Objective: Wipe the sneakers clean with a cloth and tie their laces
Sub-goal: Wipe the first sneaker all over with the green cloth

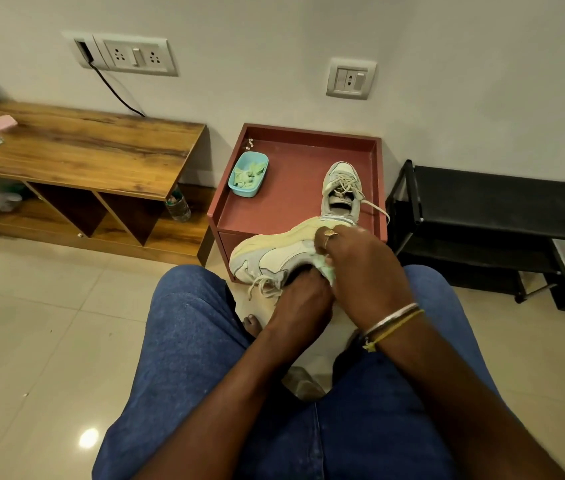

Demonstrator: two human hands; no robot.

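A pale grey and cream sneaker (274,252) lies on its side above my knees, sole turned away from me, loose laces hanging at its lower left. My left hand (300,296) reaches into its opening and holds it. My right hand (357,268) presses a light green cloth (326,268) against the heel side, fingers curled round the cloth. The second sneaker (340,192) stands upright on the red side table (294,188), toe towards the wall, laces untied and trailing to the right.
A blue tub (248,174) of green pieces sits on the red table's left side. A wooden bench (76,147) stands to the left, with a plastic bottle (177,206) beside it. A black rack (495,216) is on the right. Tiled floor lies below.
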